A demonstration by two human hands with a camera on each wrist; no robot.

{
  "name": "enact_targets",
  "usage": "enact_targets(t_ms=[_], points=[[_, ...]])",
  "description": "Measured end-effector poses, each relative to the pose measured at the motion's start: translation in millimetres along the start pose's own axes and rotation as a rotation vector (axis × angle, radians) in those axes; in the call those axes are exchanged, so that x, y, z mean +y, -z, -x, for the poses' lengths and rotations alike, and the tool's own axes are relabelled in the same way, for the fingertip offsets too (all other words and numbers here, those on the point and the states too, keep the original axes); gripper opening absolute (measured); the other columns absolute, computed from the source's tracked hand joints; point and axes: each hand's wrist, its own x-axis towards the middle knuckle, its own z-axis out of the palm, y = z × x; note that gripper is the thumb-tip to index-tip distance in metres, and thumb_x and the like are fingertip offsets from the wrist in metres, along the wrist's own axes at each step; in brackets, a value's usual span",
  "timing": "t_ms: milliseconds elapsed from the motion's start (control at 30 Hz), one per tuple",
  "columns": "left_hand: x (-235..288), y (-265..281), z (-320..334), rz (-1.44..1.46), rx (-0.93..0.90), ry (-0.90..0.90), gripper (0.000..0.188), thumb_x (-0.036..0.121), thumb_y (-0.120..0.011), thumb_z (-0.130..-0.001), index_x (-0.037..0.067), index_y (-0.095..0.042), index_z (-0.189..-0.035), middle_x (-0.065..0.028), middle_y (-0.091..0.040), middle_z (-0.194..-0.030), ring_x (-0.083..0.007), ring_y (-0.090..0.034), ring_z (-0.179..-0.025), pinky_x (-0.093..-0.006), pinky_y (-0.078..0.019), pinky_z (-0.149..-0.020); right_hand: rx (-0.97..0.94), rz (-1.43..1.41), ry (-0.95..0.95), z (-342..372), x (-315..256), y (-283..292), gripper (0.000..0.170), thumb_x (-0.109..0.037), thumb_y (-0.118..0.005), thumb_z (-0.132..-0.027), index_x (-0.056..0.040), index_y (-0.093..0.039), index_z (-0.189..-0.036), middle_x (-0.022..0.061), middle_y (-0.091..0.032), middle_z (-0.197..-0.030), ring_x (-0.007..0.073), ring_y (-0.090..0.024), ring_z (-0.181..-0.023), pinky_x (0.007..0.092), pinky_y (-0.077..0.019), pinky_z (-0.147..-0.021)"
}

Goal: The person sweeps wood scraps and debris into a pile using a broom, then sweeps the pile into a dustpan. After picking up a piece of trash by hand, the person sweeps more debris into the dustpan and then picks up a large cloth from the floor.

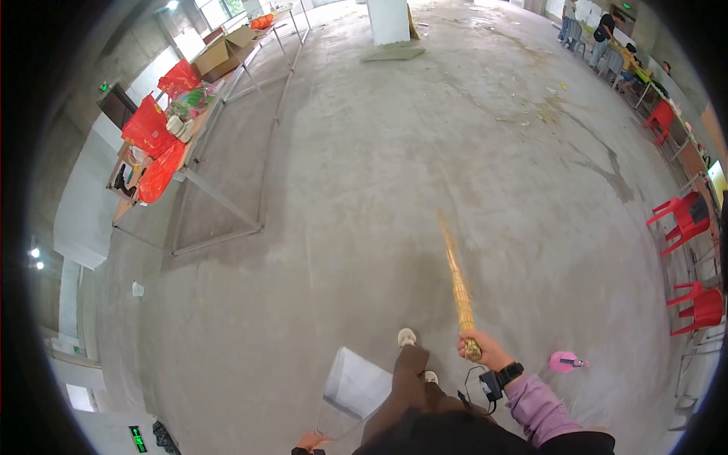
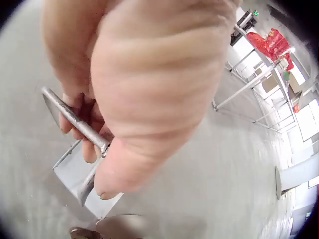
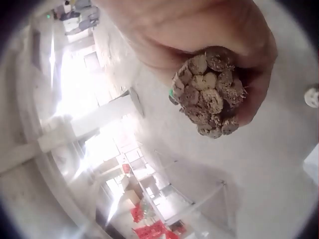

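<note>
My right hand grips the thick end of a long straw broom, whose thin tip points forward over the floor. In the right wrist view the fingers wrap round the bundle's cut stalk ends. Low in the head view, my left hand is beside a white dustpan. The left wrist view shows that hand with its fingers curled round a thin metal handle, the pan hanging below.
A table with red bags and a cardboard box stands on the left, near a metal frame on the floor. Red chairs line the right side. A pink object lies right of my feet. People are far right.
</note>
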Motion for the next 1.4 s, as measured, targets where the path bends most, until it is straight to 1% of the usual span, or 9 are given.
enact_targets(t_ms=[67,167,300,600,767,933,1033,1267,1400], points=[[51.0,42.1,0.8,0.106,-0.060,0.348,0.035,0.044,-0.065,-0.074,0.010,-0.070,-0.081,-0.0110,-0.063,-0.066,-0.0223,-0.059,-0.059,-0.0350,-0.0440,-0.054,-0.063,-0.104,-0.061,-16.8,-17.2,-22.1,0.014,-0.003,-0.055,-0.082,-0.0037,-0.041,-0.085,0.0045,-0.047,-0.069,0.0123,-0.049,-0.057,0.0249,-0.0445,-0.050],[59.9,77.4,-45.9,0.095,-0.006,0.288,0.048,0.048,-0.069,-0.069,0.004,-0.069,-0.088,-0.0128,-0.066,-0.074,-0.0266,-0.062,-0.067,-0.0386,-0.0483,-0.060,-0.113,-0.166,-0.166,-39.5,-48.5,-58.7,0.016,-0.004,-0.055,-0.083,-0.0042,-0.039,-0.088,0.0038,-0.046,-0.071,0.0112,-0.048,-0.057,0.0242,-0.0433,-0.049],[106.4,118.7,-85.5,0.181,0.075,0.213,0.044,0.047,-0.069,-0.069,0.004,-0.070,-0.079,-0.0119,-0.066,-0.071,-0.0260,-0.062,-0.066,-0.0390,-0.0474,-0.063,-0.122,-0.125,-0.298,-77.8,-73.8,-87.6,0.018,-0.006,-0.054,-0.084,-0.0049,-0.038,-0.092,0.0035,-0.045,-0.073,0.0110,-0.048,-0.057,0.0233,-0.0426,-0.047],[134.9,151.2,-166.2,0.338,0.221,0.267,0.043,0.041,-0.071,-0.068,-0.001,-0.065,-0.064,-0.0083,-0.061,-0.056,-0.0161,-0.058,-0.053,-0.0320,-0.0436,-0.052,-0.055,-0.027,-0.514,-132.6,-142.3,-106.9,0.025,-0.013,-0.055,-0.084,-0.0026,-0.039,-0.100,0.0053,-0.045,-0.076,0.0109,-0.048,-0.059,0.0212,-0.0387,-0.042],[189.5,189.5,-182.1,0.475,0.252,0.320,0.039,0.038,-0.070,-0.070,0.000,-0.063,-0.063,-0.0058,-0.059,-0.056,-0.0141,-0.054,-0.053,-0.0302,-0.0413,-0.050,-0.128,-0.055,-0.636,-176.8,-242.8,-84.6,0.031,-0.017,-0.054,-0.084,-0.0014,-0.038,-0.106,0.0067,-0.045,-0.078,0.0108,-0.048,-0.060,0.0210,-0.0375,-0.042],[267.2,225.0,-209.4,0.446,0.352,0.307,0.032,0.034,-0.062,-0.074,0.005,-0.060,-0.061,-0.0034,-0.054,-0.053,-0.0131,-0.051,-0.051,-0.0310,-0.0392,-0.048,-0.082,-0.076,-0.531,-209.1,-381.6,-100.4,0.023,-0.015,-0.056,-0.083,-0.0008,-0.041,-0.094,0.0073,-0.045,-0.074,0.0127,-0.048,-0.059,0.0216,-0.0366,-0.040],[316.8,240.6,-216.5,0.456,0.371,0.444,0.027,0.024,-0.062,-0.075,0.004,-0.056,-0.058,-0.0030,-0.052,-0.051,-0.0120,-0.050,-0.045,-0.0259,-0.0406,-0.044,-0.125,-0.235,-0.511,-239.1,-470.0,-79.0,0.029,-0.016,-0.056,-0.084,-0.0017,-0.038,-0.102,0.0073,-0.043,-0.080,0.0113,-0.047,-0.059,0.0210,-0.0383,-0.040],[402.6,280.0,-252.1,0.439,0.478,0.542,0.026,0.022,-0.061,-0.073,0.000,-0.058,-0.060,-0.0060,-0.054,-0.052,-0.0146,-0.052,-0.044,-0.0277,-0.0437,-0.043,-0.185,-0.157,-0.090,-277.3,-662.9,-47.9,0.028,-0.016,-0.056,-0.083,-0.0007,-0.038,-0.099,0.0060,-0.044,-0.080,0.0108,-0.048,-0.061,0.0207,-0.0379,-0.043],[468.9,311.8,-291.5,0.490,0.522,0.501,0.025,0.021,-0.060,-0.073,-0.002,-0.058,-0.062,-0.0068,-0.054,-0.053,-0.0151,-0.052,-0.044,-0.0287,-0.0447,-0.043,-0.086,-0.059,-0.054,-289.2,-774.7,-75.0,0.025,-0.015,-0.058,-0.082,-0.0015,-0.041,-0.095,0.0046,-0.046,-0.075,0.0111,-0.049,-0.060,0.0213,-0.0393,-0.044]])
